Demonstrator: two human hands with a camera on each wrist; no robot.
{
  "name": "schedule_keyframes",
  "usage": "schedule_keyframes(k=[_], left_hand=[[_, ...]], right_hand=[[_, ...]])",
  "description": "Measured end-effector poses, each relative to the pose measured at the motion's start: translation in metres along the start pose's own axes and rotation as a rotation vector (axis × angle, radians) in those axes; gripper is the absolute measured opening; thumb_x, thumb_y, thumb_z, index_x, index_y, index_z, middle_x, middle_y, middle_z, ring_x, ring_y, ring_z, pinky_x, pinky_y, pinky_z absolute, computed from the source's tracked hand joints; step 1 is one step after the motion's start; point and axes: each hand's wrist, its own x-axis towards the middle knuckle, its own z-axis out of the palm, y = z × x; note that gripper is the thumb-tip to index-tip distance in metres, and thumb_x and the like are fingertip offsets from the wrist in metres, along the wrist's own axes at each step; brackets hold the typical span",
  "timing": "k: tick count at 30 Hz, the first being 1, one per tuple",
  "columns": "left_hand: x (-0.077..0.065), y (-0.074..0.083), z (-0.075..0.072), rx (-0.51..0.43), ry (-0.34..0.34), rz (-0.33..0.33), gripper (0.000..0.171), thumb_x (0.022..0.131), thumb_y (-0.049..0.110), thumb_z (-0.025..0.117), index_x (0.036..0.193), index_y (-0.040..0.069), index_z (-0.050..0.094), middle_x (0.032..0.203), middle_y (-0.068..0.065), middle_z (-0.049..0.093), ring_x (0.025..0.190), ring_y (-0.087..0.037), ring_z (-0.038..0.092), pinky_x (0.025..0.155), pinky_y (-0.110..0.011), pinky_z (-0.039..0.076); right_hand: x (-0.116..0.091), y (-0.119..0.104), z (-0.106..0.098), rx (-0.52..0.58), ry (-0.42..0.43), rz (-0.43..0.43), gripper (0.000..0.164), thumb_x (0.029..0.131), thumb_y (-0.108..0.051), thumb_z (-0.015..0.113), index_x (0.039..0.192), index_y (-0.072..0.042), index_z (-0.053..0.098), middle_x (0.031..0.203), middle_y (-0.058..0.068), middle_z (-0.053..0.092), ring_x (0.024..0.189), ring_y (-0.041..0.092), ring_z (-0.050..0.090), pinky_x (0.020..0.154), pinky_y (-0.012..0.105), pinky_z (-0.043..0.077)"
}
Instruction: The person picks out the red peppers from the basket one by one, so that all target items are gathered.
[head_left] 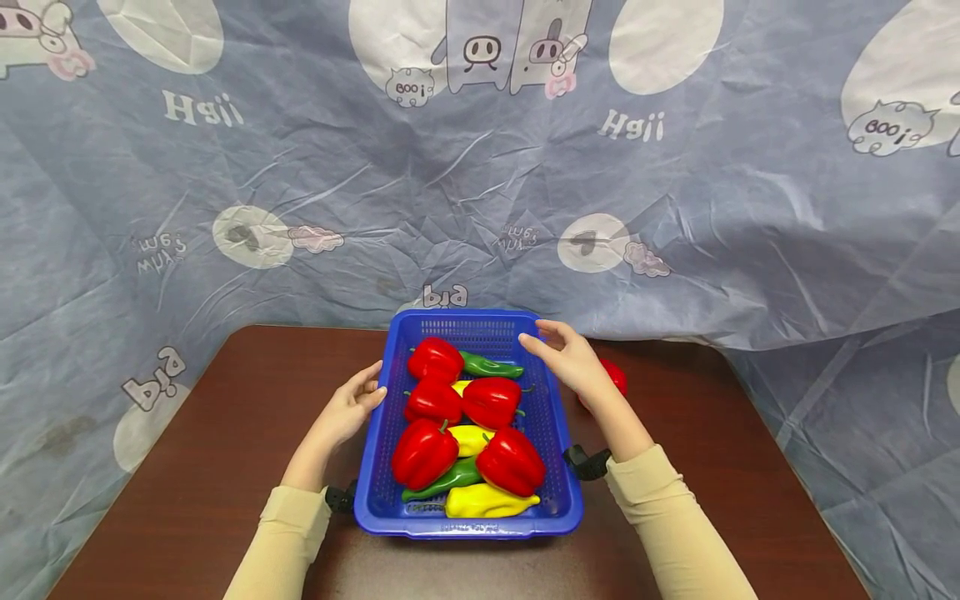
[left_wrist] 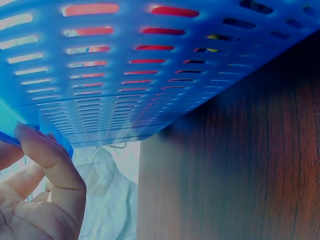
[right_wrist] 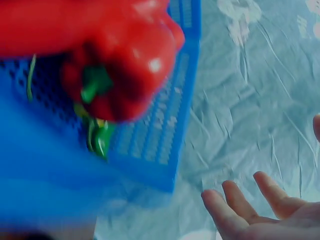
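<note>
A blue plastic basket [head_left: 472, 527] with slotted walls stands in the middle of the head view. Inside lie several red bell peppers [head_left: 424, 454], long green peppers [head_left: 491, 367] and yellow peppers [head_left: 487, 502]. My left hand [head_left: 347, 410] grips the basket's left rim; in the left wrist view, its bent fingers [left_wrist: 55, 165] meet the edge. Over the basket's far right corner hovers my right hand [head_left: 566, 354], fingers loosely spread and holding nothing. In the right wrist view, its fingertips [right_wrist: 212, 197] are apart from the basket.
Partly hidden behind my right forearm, another red pepper [head_left: 615, 377] lies on the dark wooden table [head_left: 195, 467]. A grey-blue cloth [head_left: 480, 192] with cartoon prints hangs behind the table's far edge. Black wrist straps [head_left: 587, 462] sit close to the basket's sides.
</note>
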Motion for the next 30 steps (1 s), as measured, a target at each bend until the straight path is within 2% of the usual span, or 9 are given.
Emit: schedule_keyframes(k=[6, 11, 16, 21, 25, 30], left_hand=[[0.0, -0.001, 0.002, -0.008, 0.012, -0.002, 0.058, 0.102, 0.009, 0.051, 0.154, 0.001, 0.027, 0.122, -0.027, 0.055, 0.087, -0.011, 0.063, 0.077, -0.026, 0.055], [0.0, -0.001, 0.003, -0.012, 0.02, -0.007, 0.058, 0.102, 0.008, 0.051, 0.154, 0.002, 0.028, 0.121, -0.028, 0.056, 0.086, -0.01, 0.063, 0.077, -0.026, 0.055], [0.0, -0.002, 0.002, -0.016, 0.018, -0.004, 0.058, 0.102, 0.007, 0.051, 0.154, 0.001, 0.027, 0.121, -0.028, 0.055, 0.087, -0.011, 0.063, 0.079, -0.029, 0.056], [0.001, -0.002, 0.001, -0.01, 0.015, -0.006, 0.058, 0.102, 0.008, 0.051, 0.154, 0.001, 0.027, 0.121, -0.027, 0.054, 0.088, -0.011, 0.062, 0.079, -0.029, 0.056], [0.002, -0.002, 0.001, -0.004, 0.017, -0.011, 0.058, 0.102, 0.009, 0.051, 0.154, 0.001, 0.028, 0.122, -0.026, 0.055, 0.087, -0.01, 0.062, 0.078, -0.027, 0.056], [0.002, -0.002, 0.001, -0.007, 0.018, -0.017, 0.057, 0.102, 0.009, 0.051, 0.154, 0.001, 0.029, 0.122, -0.027, 0.055, 0.087, -0.011, 0.063, 0.078, -0.028, 0.056]], right_hand=[[0.002, 0.004, 0.026, -0.016, -0.09, 0.023, 0.075, 0.091, -0.048, 0.065, 0.15, -0.01, 0.038, 0.154, 0.017, 0.038, 0.143, 0.037, 0.034, 0.113, 0.056, 0.033], [0.004, 0.006, 0.041, -0.051, -0.124, 0.028, 0.076, 0.09, -0.046, 0.067, 0.149, -0.008, 0.038, 0.155, 0.018, 0.037, 0.144, 0.038, 0.033, 0.113, 0.055, 0.034], [0.005, 0.008, 0.051, -0.056, -0.165, 0.036, 0.077, 0.09, -0.041, 0.068, 0.149, -0.003, 0.036, 0.154, 0.022, 0.036, 0.143, 0.04, 0.033, 0.112, 0.055, 0.035], [0.006, 0.012, 0.059, -0.131, -0.198, 0.048, 0.079, 0.088, -0.039, 0.07, 0.148, 0.001, 0.037, 0.151, 0.026, 0.039, 0.138, 0.042, 0.039, 0.108, 0.055, 0.04], [0.008, 0.015, 0.064, -0.171, -0.205, 0.059, 0.079, 0.086, -0.035, 0.072, 0.147, 0.003, 0.039, 0.147, 0.026, 0.044, 0.135, 0.041, 0.044, 0.107, 0.054, 0.042], [0.008, 0.02, 0.067, -0.157, -0.219, 0.089, 0.08, 0.085, -0.031, 0.074, 0.147, 0.002, 0.038, 0.147, 0.024, 0.045, 0.132, 0.039, 0.047, 0.106, 0.052, 0.043]])
